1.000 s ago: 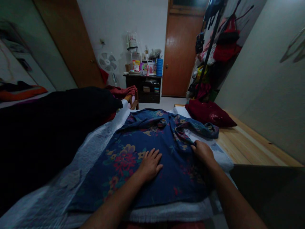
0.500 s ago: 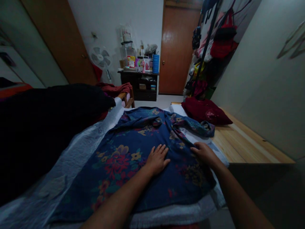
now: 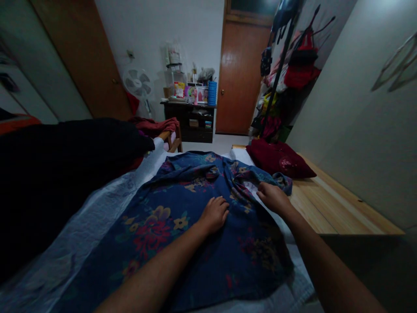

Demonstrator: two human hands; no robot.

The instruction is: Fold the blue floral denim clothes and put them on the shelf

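A dark blue floral long-sleeved shirt (image 3: 182,204) lies spread out on a white cloth (image 3: 114,208), its collar end away from me and its hem close to my body. My left hand (image 3: 215,214) rests on the middle of the shirt, palm down, fingers a little bent and holding nothing. Over the gap between the shirt's right side and its right sleeve (image 3: 282,180) is my right hand (image 3: 272,198). Its fingers are curled together, and whether cloth is pinched in them is hidden. The left sleeve (image 3: 195,171) lies folded across the shirt's upper part.
A dark red cushion (image 3: 280,161) sits on the wooden board (image 3: 322,200) at right. Black cloth (image 3: 71,174) is heaped at left. Further back are a white fan (image 3: 138,82), a dark shelf (image 3: 189,121), a door (image 3: 239,78) and hanging bags (image 3: 301,65).
My right hand has moved from the shirt's right edge up toward the right sleeve, its fingers more curled. My left hand stays on the shirt, fingers slightly more bent. The view has shifted slightly.
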